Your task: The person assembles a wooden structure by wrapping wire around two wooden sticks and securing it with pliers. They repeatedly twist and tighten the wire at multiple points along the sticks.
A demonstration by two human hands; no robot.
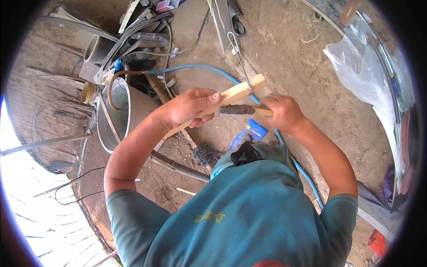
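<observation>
My left hand point(192, 108) is closed around a pale wooden stick point(235, 92), thumb along its top. The stick slants from my left forearm up to the right. In my closed right hand point(284, 114) is what looks like a hammer point(235, 109), with a dark metal head and a short stretch of pale wooden handle showing. Its head lies just below the stick, close to my left fingers; whether they touch, I cannot tell. Near the stick's far end, a thin bent metal rod point(243, 64) reaches down against the wood.
A large white bucket point(126, 113) stands at the left, beside a pile of dark scraps point(138, 40). A blue hose point(191, 66) curves across the dirt floor behind my hands. Clear plastic sheeting point(356, 62) lies at the right. A blue packet point(254, 129) is near my feet.
</observation>
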